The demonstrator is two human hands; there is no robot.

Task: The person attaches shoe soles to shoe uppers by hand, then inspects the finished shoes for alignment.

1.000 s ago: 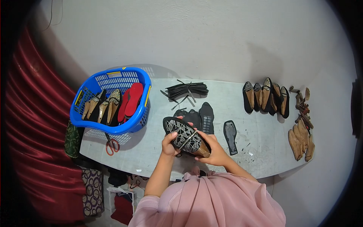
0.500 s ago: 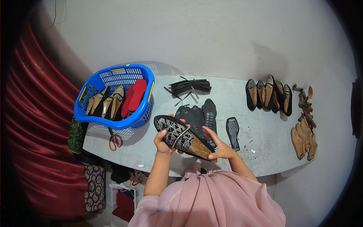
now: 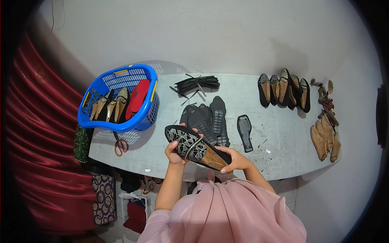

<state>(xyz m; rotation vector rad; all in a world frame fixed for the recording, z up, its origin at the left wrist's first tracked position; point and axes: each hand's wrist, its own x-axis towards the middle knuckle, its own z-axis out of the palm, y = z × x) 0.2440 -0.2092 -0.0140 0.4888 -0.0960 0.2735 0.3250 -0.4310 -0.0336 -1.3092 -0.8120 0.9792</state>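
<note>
A black shoe (image 3: 188, 142) with a silver geometric pattern and a beaded strap, a wooden last inside it, is held above the front of the table. My left hand (image 3: 176, 153) grips its toe part, thumb on the patterned top and fingertips showing over the far edge. At the heel end, my right hand (image 3: 235, 159) holds the shoe between thumb and fingers. Just behind the shoe lies a pile of dark soles (image 3: 201, 118), partly hidden by it. One separate dark sole (image 3: 244, 131) lies to the right.
A blue basket (image 3: 152, 106) with shoes and red soles stands at the left, orange-handled scissors (image 3: 120, 146) beside it. Black strips (image 3: 197, 84) lie at the back. Several lasted shoes (image 3: 283, 88) and wooden lasts (image 3: 324, 139) are at the right.
My right hand's fingers have closed in around the heel end of the shoe. The view has shifted slightly, so the table and its items appear higher.
</note>
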